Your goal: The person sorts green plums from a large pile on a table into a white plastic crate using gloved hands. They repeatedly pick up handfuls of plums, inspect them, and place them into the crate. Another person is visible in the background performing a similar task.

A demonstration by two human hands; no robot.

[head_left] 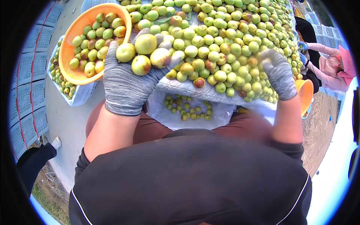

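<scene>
My left hand [129,82], in a grey striped knit glove, is turned palm up with its fingers curled around several green jujubes [145,44] blotched with reddish brown. It is beside the near rim of an orange plastic basket [69,77] partly filled with jujubes. Over the right part of a broad heap of jujubes [228,48], my right hand [279,73] wears the same kind of glove. Its fingers are bent closed and slightly blurred; whatever they may hold is hidden.
Below the heap's padded edge [202,93], a white-lined container [221,116] holds more jujubes. A crate [80,95] of jujubes supports the orange basket. Stacked pale-blue crates [32,71] line the left. Another orange basket [305,97] and a person in pink sleeves [328,71] are at right.
</scene>
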